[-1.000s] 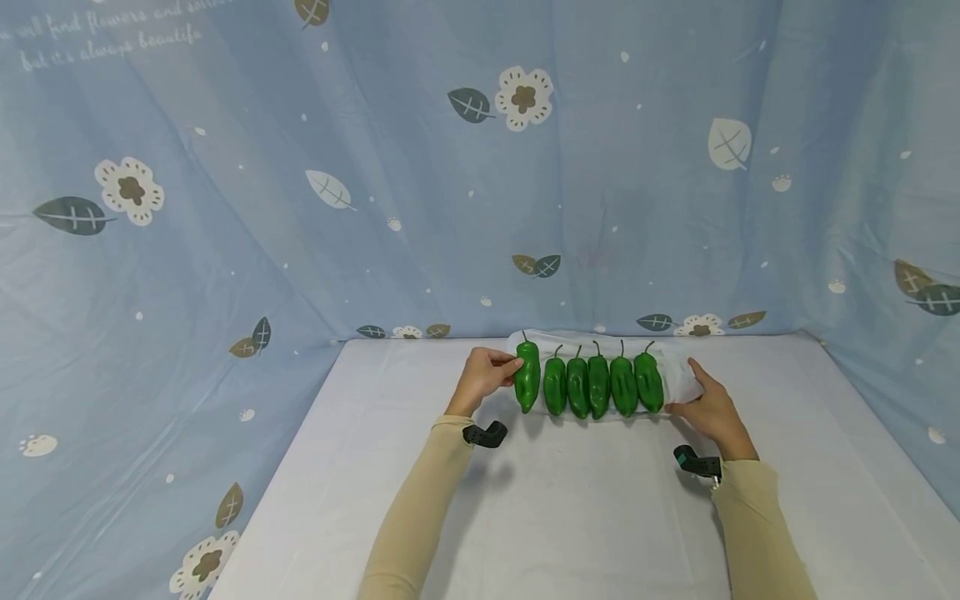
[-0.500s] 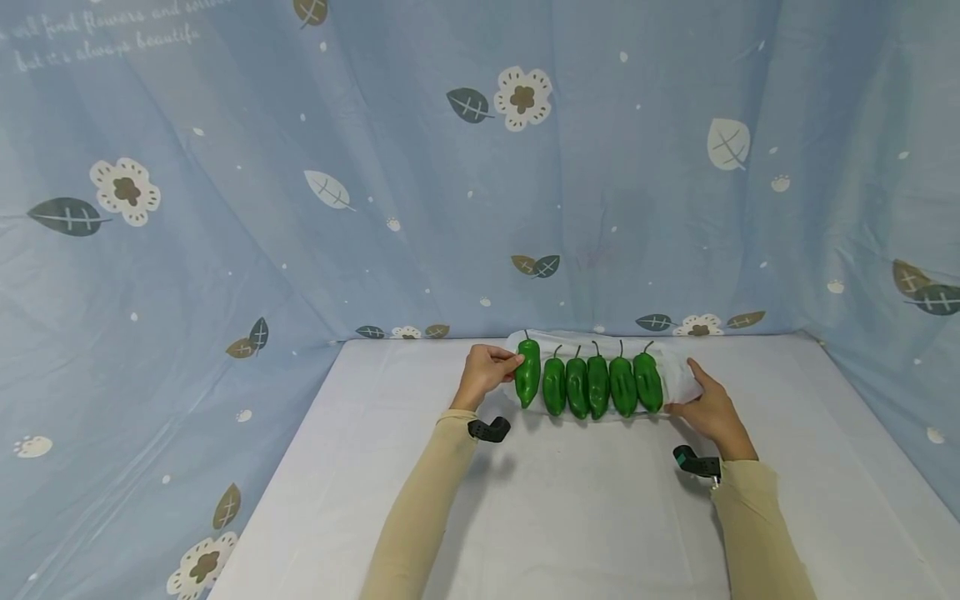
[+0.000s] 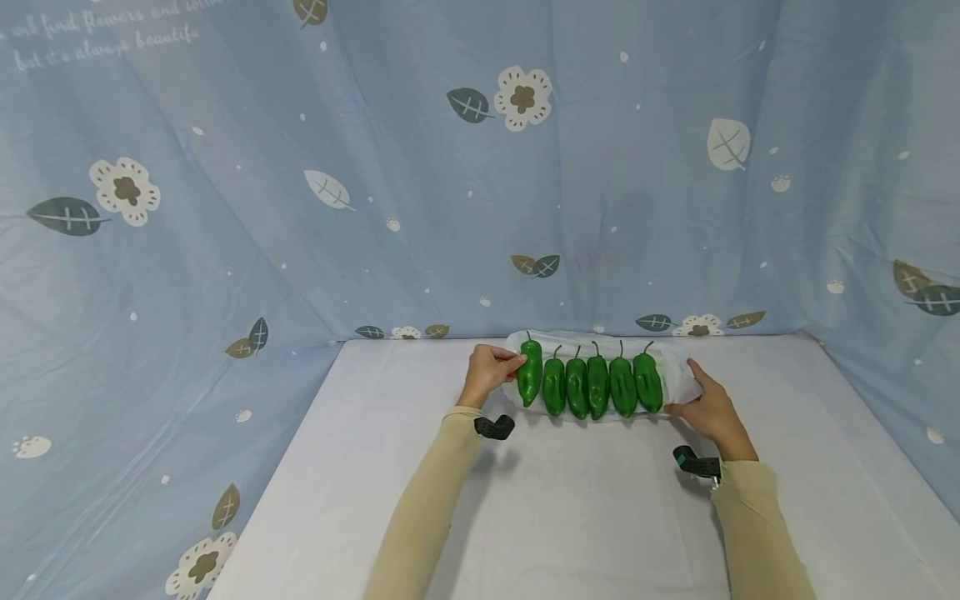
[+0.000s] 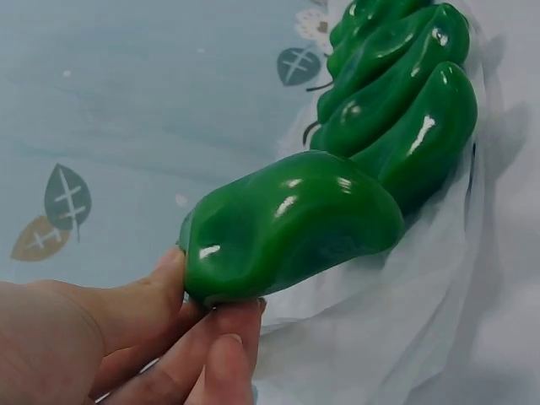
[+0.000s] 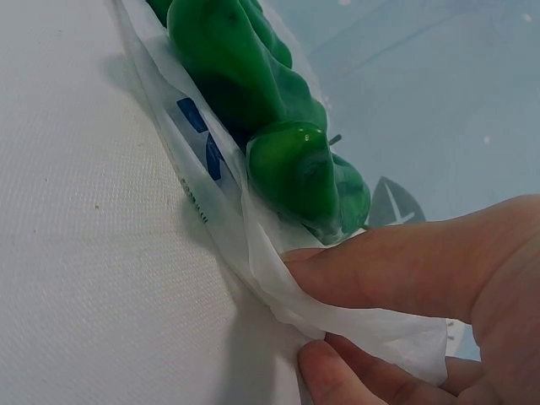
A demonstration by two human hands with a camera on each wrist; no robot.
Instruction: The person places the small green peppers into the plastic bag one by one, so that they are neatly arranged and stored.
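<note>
Green chili peppers (image 3: 597,387) lie side by side in a row on a white plastic bag (image 3: 678,379), stems toward the back. At the row's left end my left hand (image 3: 486,373) pinches one more green pepper (image 3: 530,375) between thumb and fingers. That pepper (image 4: 291,228) is held near its stem end in the left wrist view, its tip close to the neighbouring pepper (image 4: 430,139). My right hand (image 3: 708,412) grips the bag's right end, thumb above and fingers below. Blue print shows on the bag (image 5: 270,261) in the right wrist view, beside the rightmost pepper (image 5: 295,169).
The bag rests on a white-covered table (image 3: 585,517), near its back edge. Behind rises a blue curtain (image 3: 420,167) printed with leaves and flowers, which also runs along both sides. Each wrist wears a small black camera mount (image 3: 495,427).
My left hand has shifted slightly to the right with its pepper, which now sits a bit closer to the row. The right hand and the other peppers have stayed put.
</note>
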